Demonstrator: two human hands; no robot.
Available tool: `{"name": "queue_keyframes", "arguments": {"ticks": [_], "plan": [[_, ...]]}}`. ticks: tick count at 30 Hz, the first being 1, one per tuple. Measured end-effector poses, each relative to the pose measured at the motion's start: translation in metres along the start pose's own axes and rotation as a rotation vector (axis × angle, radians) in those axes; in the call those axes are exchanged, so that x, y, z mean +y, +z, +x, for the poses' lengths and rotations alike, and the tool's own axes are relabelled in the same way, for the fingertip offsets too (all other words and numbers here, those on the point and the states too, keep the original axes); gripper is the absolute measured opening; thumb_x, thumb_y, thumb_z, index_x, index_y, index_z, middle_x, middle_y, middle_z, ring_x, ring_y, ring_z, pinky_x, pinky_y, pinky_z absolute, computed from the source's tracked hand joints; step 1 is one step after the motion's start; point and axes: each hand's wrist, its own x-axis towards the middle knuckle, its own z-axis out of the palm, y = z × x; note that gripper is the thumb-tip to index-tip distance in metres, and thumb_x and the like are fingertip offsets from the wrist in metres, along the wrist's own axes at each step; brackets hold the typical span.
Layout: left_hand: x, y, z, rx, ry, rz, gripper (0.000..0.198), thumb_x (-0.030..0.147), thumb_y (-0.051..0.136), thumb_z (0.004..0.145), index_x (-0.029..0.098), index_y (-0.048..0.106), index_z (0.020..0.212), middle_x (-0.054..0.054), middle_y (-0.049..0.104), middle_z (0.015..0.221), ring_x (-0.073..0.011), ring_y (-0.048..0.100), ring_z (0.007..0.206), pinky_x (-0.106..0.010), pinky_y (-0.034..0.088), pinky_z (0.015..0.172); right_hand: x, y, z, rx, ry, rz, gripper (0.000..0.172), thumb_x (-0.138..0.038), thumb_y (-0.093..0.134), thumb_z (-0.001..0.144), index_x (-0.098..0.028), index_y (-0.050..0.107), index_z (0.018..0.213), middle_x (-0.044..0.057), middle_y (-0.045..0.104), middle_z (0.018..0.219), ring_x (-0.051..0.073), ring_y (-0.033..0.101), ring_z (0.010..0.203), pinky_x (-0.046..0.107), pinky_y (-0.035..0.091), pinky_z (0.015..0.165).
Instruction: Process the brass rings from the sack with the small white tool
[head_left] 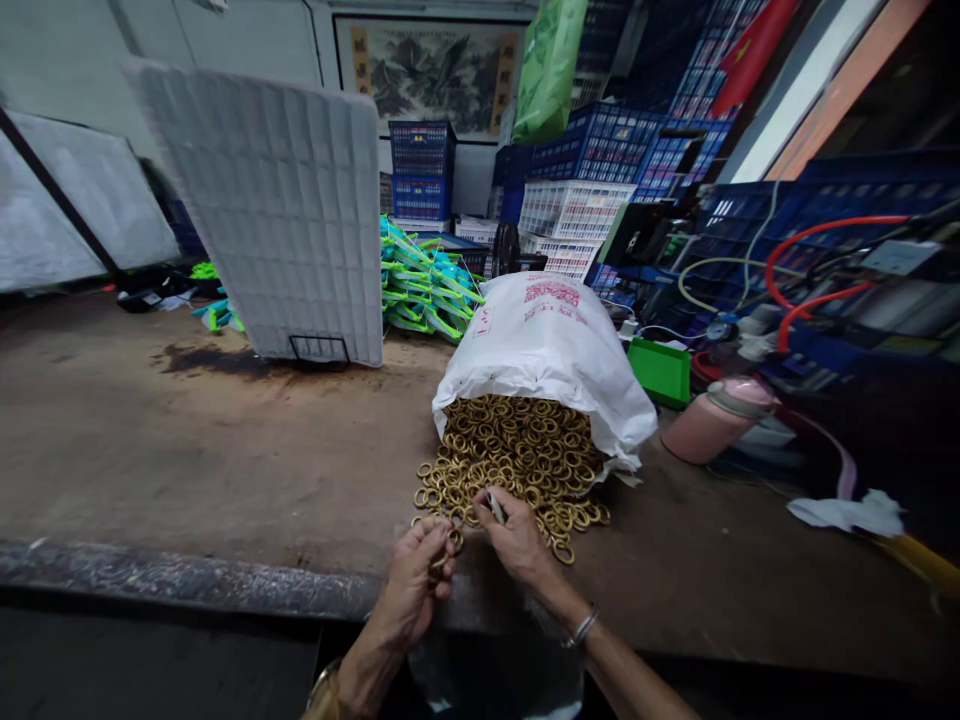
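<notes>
A heap of brass-coloured rings [525, 445] spills from the mouth of a white sack [532, 340] with red print, which lies on its side on the table. At the heap's front left edge, my left hand [416, 570] is closed around a few rings [455, 540], partly hidden by the fingers. Just to its right, over the front of the heap, my right hand [523, 545] grips a small slim tool [495, 507] with a pale body and a dark end; its exact kind is unclear. The two hands are close together but apart.
Left of the sack a white ribbed panel [300, 220] stands on a wire holder [321, 348]. Behind are bright green and blue plastic pieces [424, 285]. To the right are a green tray [660, 370], a pink cylinder [716, 420] and red hoses [780, 270]. The table edge [187, 580] runs in front.
</notes>
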Motion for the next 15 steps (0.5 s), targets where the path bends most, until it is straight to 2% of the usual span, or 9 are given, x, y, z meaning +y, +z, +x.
{"name": "queue_keyframes", "arguments": {"ticks": [4,7,11,15], "plan": [[0.001,0.003,-0.002,0.006,-0.018,0.039,0.035,0.04,0.068,0.064,0.017,0.052,0.085,0.004,0.051,0.063,-0.005,0.049,0.047,-0.011,0.023,0.034,-0.012,-0.001,-0.012,-0.02,-0.015,0.059,0.018,-0.032,0.046,0.077,-0.017,0.053,0.069,-0.004,0.048,0.061,0.01,0.042,0.058,0.02,0.033,0.055],[0.001,0.003,-0.004,-0.047,-0.067,0.018,0.035,0.037,0.069,0.064,0.017,0.053,0.088,0.004,0.051,0.065,-0.0055,0.051,0.049,-0.012,0.025,0.035,-0.015,0.003,-0.019,-0.049,-0.048,0.048,0.018,-0.032,0.045,0.079,-0.017,0.054,0.072,-0.004,0.048,0.062,0.01,0.042,0.058,0.02,0.033,0.055],[-0.002,0.001,-0.006,-0.07,-0.074,-0.008,0.031,0.031,0.072,0.06,0.015,0.053,0.079,0.005,0.05,0.06,-0.0039,0.047,0.047,-0.011,0.024,0.036,-0.017,0.007,-0.024,-0.078,-0.09,0.007,0.021,-0.034,0.043,0.081,-0.017,0.053,0.072,-0.004,0.048,0.063,0.01,0.041,0.059,0.02,0.032,0.056],[-0.006,0.0,-0.006,-0.032,0.002,0.049,0.03,0.034,0.07,0.062,0.016,0.05,0.075,0.006,0.049,0.053,-0.004,0.042,0.043,-0.012,0.025,0.036,-0.018,0.008,-0.025,-0.078,-0.025,-0.007,0.025,-0.037,0.041,0.082,-0.018,0.05,0.07,-0.005,0.044,0.061,0.009,0.04,0.058,0.02,0.03,0.054]]}}
